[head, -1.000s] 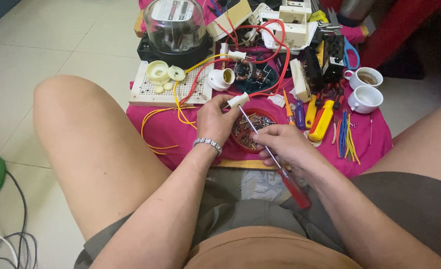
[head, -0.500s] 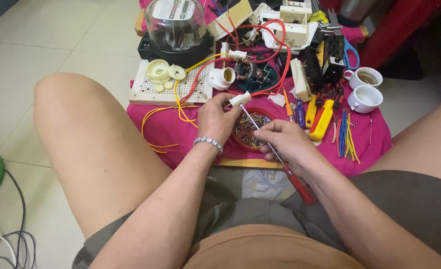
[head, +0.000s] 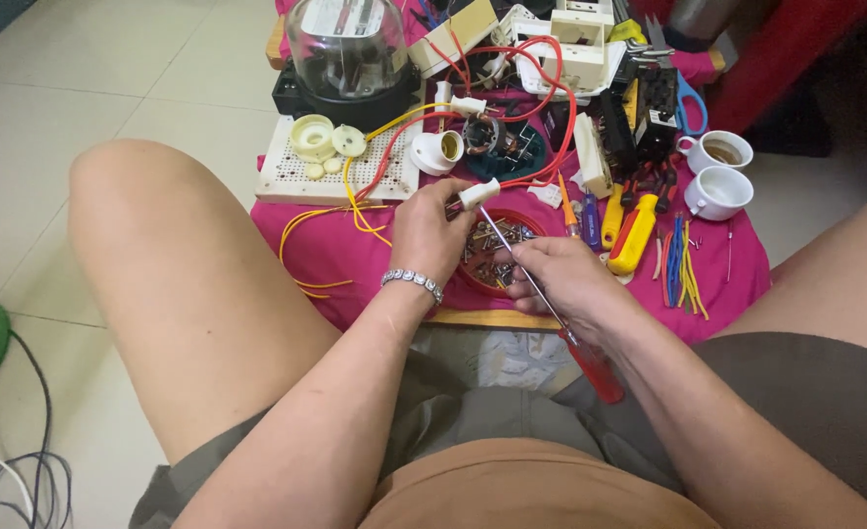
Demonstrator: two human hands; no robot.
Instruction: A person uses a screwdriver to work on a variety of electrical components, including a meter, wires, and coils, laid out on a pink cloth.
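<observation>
My left hand (head: 431,230) pinches a small white plastic fitting (head: 476,193) w/ red and yellow wires (head: 394,147) running off it, held just above the middle of the pink cloth (head: 355,264), over the red dish of screws (head: 497,253). My right hand (head: 561,279) is closed round the shaft of a long screwdriver (head: 541,289), red handle trailing back toward my lap, tip up against the fitting.

Handling, as I judge it: fitting is light, hard, prob. brittle plastic, so it wants a firm pinch on the flat sides, not on the wire ends. Wires are springy and will tug it sideways, so best to keep fingers close to the body. Driver is stiff and the metal shaft is slick; held this far down there's fine tip control but little torque. Screws are tiny and easily dropped.

Other tools lie along the cloth's right edge, two white cups (head: 715,171) near its far right corner.
</observation>
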